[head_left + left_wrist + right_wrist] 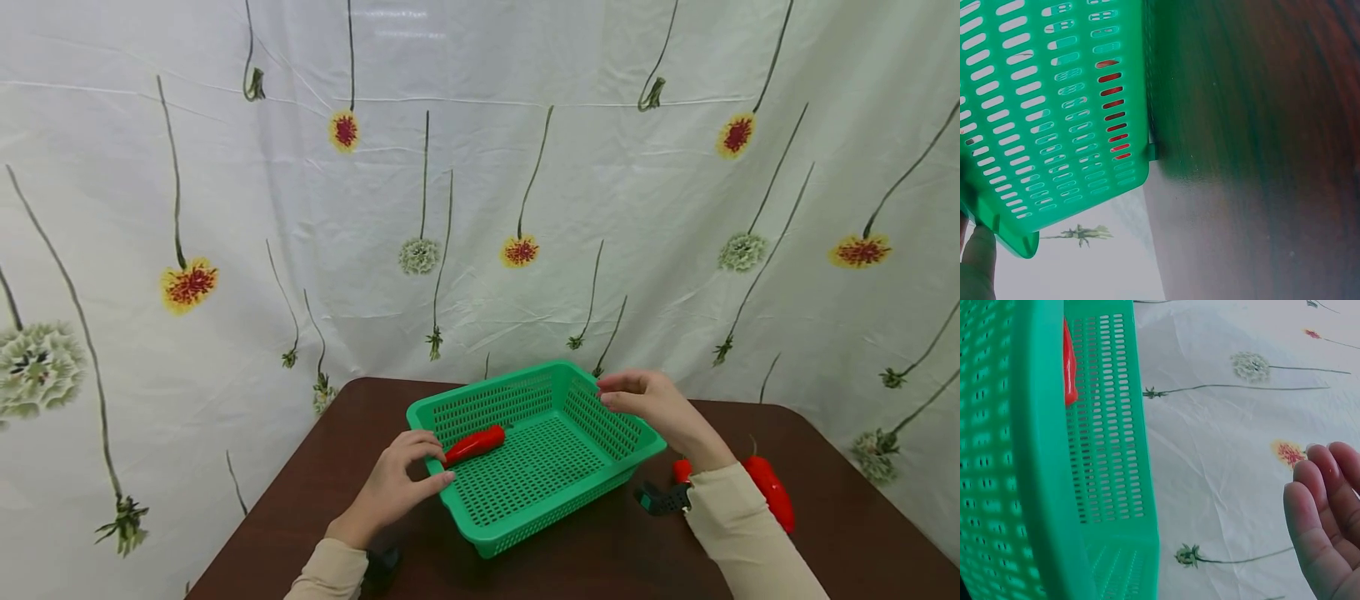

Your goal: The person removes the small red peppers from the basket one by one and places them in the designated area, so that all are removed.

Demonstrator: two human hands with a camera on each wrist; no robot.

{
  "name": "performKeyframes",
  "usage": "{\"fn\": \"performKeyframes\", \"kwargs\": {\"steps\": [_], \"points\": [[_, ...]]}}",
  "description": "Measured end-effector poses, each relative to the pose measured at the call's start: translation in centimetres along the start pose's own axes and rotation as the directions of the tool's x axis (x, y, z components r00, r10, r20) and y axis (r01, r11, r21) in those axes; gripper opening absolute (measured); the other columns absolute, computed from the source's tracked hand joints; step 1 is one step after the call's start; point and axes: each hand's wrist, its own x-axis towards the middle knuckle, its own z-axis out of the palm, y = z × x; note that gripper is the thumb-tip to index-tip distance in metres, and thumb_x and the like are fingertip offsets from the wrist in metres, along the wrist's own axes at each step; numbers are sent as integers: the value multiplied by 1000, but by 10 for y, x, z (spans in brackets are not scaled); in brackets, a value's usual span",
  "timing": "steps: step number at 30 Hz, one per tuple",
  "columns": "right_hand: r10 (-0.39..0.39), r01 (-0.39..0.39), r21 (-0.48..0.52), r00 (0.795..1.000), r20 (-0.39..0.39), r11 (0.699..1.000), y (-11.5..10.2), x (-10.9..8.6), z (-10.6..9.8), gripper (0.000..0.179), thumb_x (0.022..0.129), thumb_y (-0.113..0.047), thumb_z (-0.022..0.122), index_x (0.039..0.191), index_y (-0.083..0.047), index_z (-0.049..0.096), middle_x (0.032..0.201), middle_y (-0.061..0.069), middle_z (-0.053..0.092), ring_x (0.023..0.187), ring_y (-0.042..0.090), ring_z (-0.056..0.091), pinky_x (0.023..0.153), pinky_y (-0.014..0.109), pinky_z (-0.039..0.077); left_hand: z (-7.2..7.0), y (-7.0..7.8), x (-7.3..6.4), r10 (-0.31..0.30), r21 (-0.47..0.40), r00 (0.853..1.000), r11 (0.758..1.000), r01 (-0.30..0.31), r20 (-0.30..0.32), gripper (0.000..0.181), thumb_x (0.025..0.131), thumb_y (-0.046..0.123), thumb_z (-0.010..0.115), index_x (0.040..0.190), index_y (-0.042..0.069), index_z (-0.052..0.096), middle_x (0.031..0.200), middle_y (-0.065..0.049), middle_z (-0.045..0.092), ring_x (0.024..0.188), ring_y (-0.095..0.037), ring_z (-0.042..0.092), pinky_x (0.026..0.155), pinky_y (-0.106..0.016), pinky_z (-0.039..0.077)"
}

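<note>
A green slotted plastic basket [525, 512] sits on the dark table. One long red chili pepper [476, 444] lies inside it, near the left side. My left hand [393, 479] is at the basket's left rim, thumb and fingers spread apart. In the left wrist view, its fingertips [980, 253] touch the rim. Above the basket's right end is my right hand [652, 408], fingers loosely extended and holding nothing. The right wrist view shows those fingers [1307, 519] apart from the basket wall, with the pepper partly hidden behind the rim.
More red peppers [772, 492] lie on the table [600, 558] at the right, partly hidden by my right forearm. A white curtain with a flower print [465, 308] hangs behind the table. A dark wrist strap [663, 498] is on my right wrist.
</note>
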Motion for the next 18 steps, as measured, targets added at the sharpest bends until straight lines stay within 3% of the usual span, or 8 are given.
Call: {"fn": "performKeyframes", "kwargs": {"steps": [12, 18], "points": [[-25, 21, 41, 994, 102, 999, -6, 21, 13, 48, 98, -23, 66, 135, 5, 54, 136, 24, 58, 120, 28, 63, 108, 47, 49, 0, 0, 0, 25, 1, 1000, 1000, -25, -4, 13, 84, 23, 81, 93, 25, 71, 118, 2, 66, 119, -24, 57, 96, -52, 53], [-22, 20, 15, 984, 178, 1000, -5, 32, 17, 48, 97, -22, 67, 135, 4, 55, 137, 27, 56, 114, 23, 65, 105, 47, 50, 0, 1, 0, 33, -3, 999, 999, -33, -1, 14, 84, 23, 81, 93, 25, 71, 117, 2, 66, 119, -24, 56, 97, -52, 53]]}}
